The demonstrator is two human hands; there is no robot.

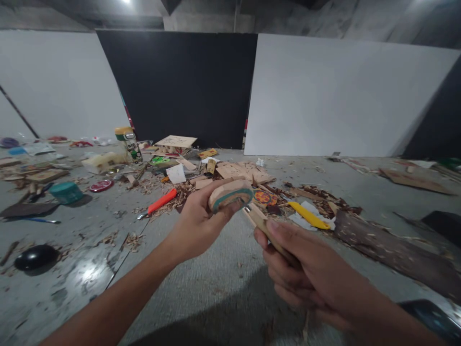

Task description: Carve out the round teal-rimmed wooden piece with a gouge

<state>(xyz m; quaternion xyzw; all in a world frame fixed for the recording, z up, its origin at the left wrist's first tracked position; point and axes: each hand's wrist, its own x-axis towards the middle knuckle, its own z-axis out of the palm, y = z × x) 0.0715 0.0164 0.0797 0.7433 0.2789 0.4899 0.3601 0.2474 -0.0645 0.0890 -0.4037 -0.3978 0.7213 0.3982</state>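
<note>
My left hand [196,223] grips a rounded wooden piece [230,193] with a teal band around its face; the thumb presses on its lower side. In my right hand [302,262] is a carving tool with a wooden handle [275,238], the fingers wrapped round it. The tool's short metal tip [248,208] points up and left toward the wooden piece. I cannot tell whether tip and wood touch. Both hands are held above the concrete floor [216,274].
An orange-red cutter [162,202] and a yellow cutter [309,215] lie beyond my hands. Wood shavings [317,197] and scraps spread across the floor. At left stand a teal tub [66,192] and a yellow-capped bottle [128,144]. A dark bark-like sheet [392,252] lies at right.
</note>
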